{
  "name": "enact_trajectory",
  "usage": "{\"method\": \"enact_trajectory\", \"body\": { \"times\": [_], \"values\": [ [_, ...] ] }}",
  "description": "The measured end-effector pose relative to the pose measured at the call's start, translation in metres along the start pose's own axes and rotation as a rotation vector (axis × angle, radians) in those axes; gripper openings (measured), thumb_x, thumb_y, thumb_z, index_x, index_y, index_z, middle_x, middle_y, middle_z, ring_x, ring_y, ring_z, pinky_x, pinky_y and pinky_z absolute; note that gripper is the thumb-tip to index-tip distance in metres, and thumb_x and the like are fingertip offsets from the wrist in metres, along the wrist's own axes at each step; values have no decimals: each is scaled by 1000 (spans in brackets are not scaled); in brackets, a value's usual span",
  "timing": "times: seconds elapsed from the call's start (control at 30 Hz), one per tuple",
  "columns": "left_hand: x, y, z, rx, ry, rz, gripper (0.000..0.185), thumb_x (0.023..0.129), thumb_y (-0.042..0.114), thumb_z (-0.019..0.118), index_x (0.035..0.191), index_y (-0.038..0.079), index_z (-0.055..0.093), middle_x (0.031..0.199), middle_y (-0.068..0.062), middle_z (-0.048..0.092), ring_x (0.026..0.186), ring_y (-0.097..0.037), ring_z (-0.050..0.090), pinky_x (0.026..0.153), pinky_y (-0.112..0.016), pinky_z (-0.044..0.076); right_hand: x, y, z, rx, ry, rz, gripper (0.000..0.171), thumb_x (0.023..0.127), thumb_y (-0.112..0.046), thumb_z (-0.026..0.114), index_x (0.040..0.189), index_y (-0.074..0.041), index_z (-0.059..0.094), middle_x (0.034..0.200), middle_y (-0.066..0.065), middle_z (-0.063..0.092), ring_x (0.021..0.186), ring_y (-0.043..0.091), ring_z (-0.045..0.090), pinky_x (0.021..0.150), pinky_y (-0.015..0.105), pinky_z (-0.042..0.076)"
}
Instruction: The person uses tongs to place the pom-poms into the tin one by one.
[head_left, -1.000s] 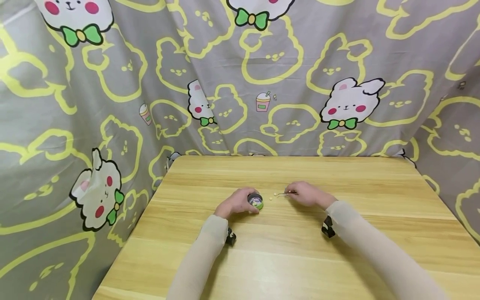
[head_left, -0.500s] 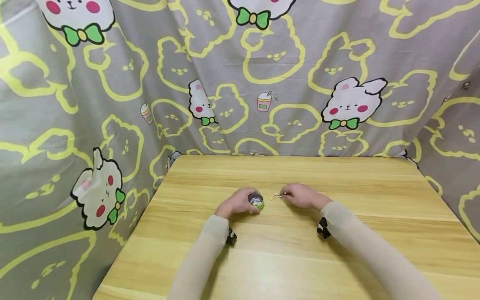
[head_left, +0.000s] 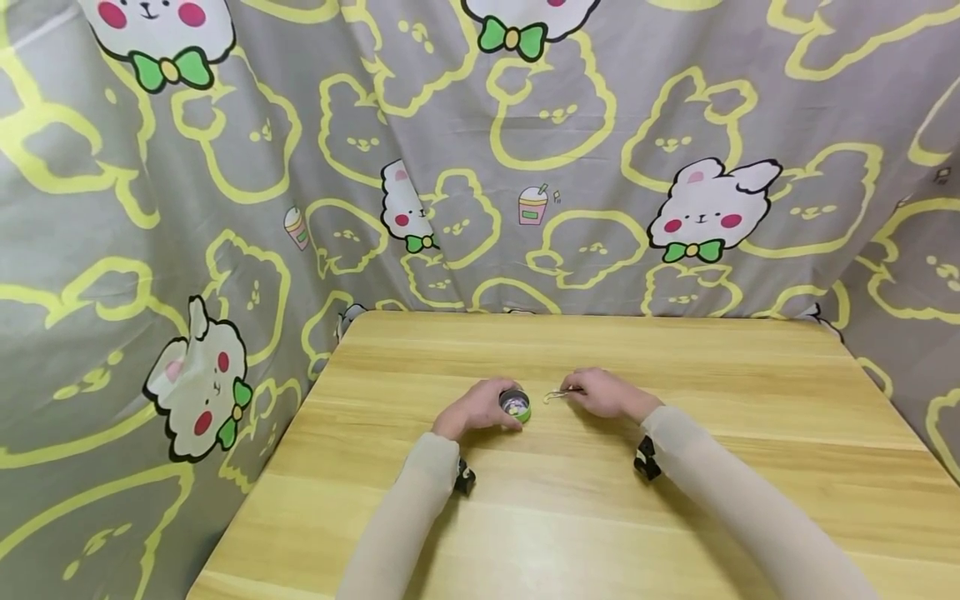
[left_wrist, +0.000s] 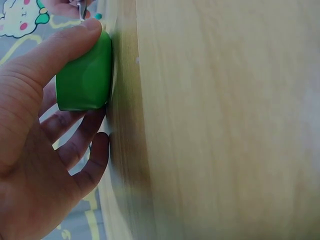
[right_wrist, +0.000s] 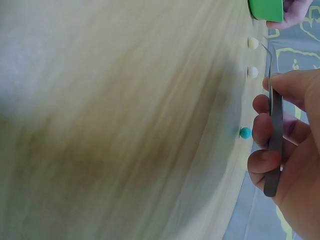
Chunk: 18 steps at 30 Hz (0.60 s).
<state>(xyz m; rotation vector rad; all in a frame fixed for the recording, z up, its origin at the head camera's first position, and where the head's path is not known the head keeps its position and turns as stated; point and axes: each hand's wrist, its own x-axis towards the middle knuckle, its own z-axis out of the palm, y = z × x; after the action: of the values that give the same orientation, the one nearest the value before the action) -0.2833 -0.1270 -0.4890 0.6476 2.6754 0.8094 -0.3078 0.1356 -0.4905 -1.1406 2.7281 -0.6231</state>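
Tweezers [head_left: 558,393] tip nearer green pot [head_left: 516,407] than second ago. Left hand [head_left: 474,408] fingers wrap pot; right hand [head_left: 603,393] fingers pinch tweezers above beads [right_wrist: 253,72] on table [head_left: 675,467].

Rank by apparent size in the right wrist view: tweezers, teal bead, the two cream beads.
1. Tweezers, far the largest, though nearest the camera.
2. The two cream beads and the teal bead look about alike; blur and differing nearness make ranking them unsure.
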Motion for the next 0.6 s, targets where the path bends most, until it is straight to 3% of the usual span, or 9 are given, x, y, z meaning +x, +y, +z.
{"method": "enact_trajectory", "body": {
  "times": [0.3, 0.6],
  "values": [
    [0, 0, 1, 9, 7, 9, 57, 68, 30, 86, 117, 16, 60, 107, 6, 61, 99, -12, 55, 90, -29, 43, 0, 0, 3, -24, -8, -6, 15, 93, -12, 57, 104, -9, 67, 92, 0, 61, 83, 16, 58, 74, 38, 48],
    [0, -3, 1, 3, 6, 11, 56, 68, 29, 86, 116, 16, 61, 104, 7, 62, 96, -11, 56, 87, -28, 44, -1, 6, 4, -46, 53, -121, 14, 92, -5, 57, 102, -7, 67, 92, 2, 63, 84, 18, 60, 75, 39, 49]
  ]
}}
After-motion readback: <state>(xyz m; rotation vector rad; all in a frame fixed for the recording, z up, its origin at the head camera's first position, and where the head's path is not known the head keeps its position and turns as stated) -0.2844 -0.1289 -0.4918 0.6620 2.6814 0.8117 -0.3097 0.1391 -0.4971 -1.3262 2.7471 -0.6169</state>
